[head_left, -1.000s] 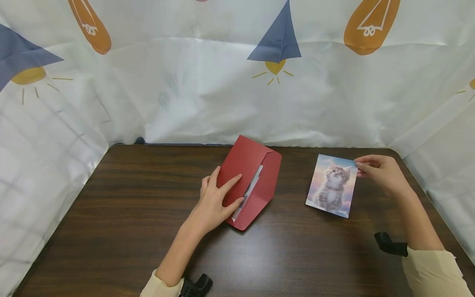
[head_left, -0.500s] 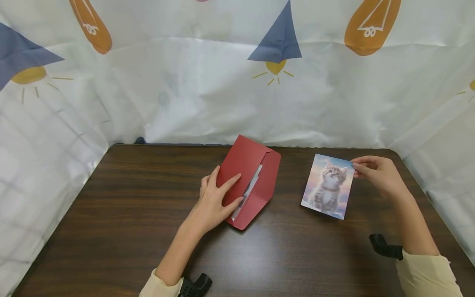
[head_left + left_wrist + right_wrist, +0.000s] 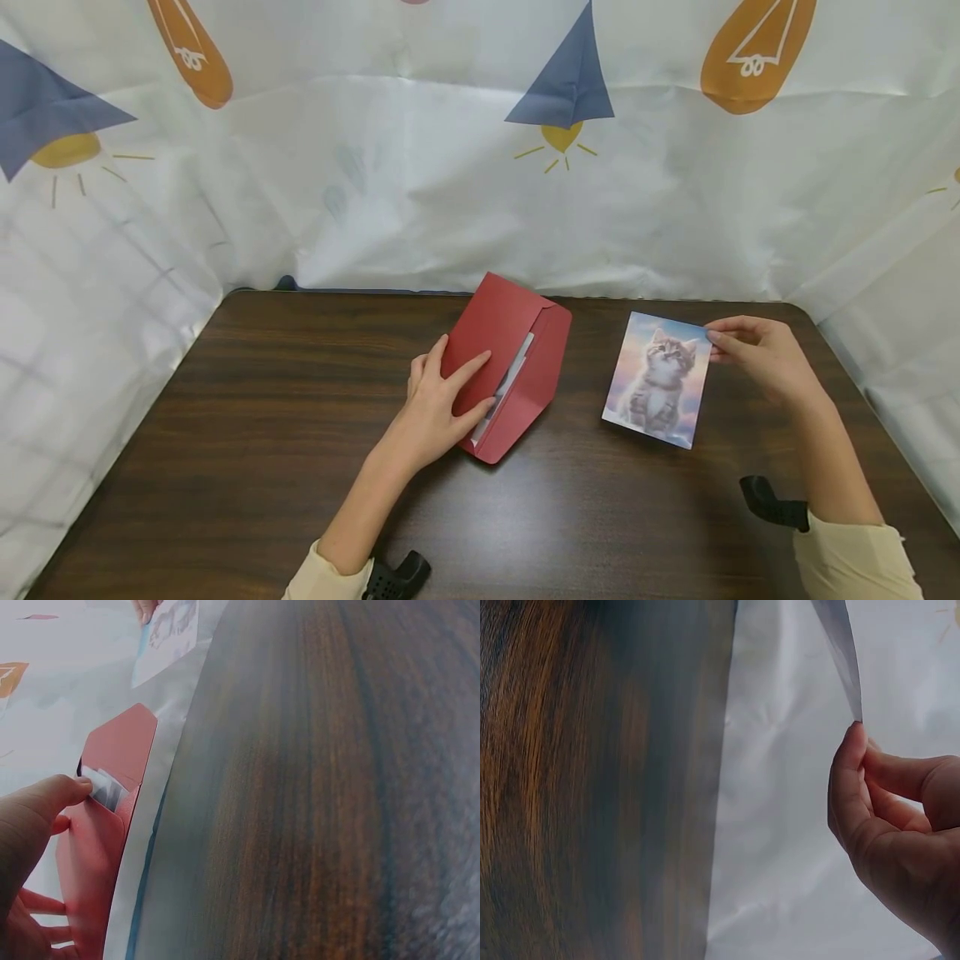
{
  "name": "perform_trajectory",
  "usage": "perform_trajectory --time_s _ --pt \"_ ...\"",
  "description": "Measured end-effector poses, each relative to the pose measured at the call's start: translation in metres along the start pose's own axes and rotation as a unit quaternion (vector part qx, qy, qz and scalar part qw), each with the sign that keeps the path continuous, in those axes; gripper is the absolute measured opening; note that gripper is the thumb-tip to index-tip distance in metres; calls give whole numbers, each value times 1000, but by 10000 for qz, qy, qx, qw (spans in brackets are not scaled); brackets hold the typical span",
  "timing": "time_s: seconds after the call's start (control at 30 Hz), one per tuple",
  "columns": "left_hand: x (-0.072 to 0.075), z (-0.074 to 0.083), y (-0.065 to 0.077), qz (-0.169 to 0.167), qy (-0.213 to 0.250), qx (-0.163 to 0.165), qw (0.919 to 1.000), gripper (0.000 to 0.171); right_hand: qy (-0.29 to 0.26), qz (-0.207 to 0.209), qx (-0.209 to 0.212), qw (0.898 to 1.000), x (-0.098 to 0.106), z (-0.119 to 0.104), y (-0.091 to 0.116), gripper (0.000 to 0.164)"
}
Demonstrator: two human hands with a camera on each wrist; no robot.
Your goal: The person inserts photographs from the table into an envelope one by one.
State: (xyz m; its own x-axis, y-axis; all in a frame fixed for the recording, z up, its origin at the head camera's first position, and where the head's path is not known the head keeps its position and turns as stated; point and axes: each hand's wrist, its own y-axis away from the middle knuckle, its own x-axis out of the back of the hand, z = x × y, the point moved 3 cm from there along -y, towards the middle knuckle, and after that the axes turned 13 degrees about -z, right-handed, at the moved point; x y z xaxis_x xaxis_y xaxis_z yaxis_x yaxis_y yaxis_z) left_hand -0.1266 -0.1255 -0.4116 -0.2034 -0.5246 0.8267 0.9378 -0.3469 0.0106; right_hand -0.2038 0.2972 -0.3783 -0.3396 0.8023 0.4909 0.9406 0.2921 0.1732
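A red envelope point(image 3: 491, 325) is in my left hand point(image 3: 431, 408), tilted, with its pointed flap lifted to the right. The left thumb point(image 3: 71, 789) rests at the envelope's mouth, where white and grey paper point(image 3: 105, 787) shows inside. The left wrist view puts the envelope against the curtain, above the table's far edge. To the right, my right hand point(image 3: 761, 354) pinches a kitten picture card point(image 3: 656, 383) by its upper right corner, thumb against fingers. The card's picture faces the head camera. In the right wrist view only the card's thin edge point(image 3: 847, 660) shows above the fingertips.
The dark wood-grain table point(image 3: 262, 433) spreads beneath both hands. A white curtain point(image 3: 375, 208) printed with lamps and bulbs hangs behind it and along both sides. Black cameras point(image 3: 772, 504) are worn at both wrists.
My right hand has brought the kitten card slightly left, toward the envelope. The left hand and the envelope have stayed almost still.
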Motion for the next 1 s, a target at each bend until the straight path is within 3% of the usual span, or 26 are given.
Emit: perform_trajectory --time_s 0.8,1.0 --pt "1 -2 -1 211 -143 52 9997 64 -361 -178 183 9990 -17 -11 1 35" --pt "2 -2 -1 114 -139 130 9998 64 -417 -210 251 9986 -20 -17 2 34"
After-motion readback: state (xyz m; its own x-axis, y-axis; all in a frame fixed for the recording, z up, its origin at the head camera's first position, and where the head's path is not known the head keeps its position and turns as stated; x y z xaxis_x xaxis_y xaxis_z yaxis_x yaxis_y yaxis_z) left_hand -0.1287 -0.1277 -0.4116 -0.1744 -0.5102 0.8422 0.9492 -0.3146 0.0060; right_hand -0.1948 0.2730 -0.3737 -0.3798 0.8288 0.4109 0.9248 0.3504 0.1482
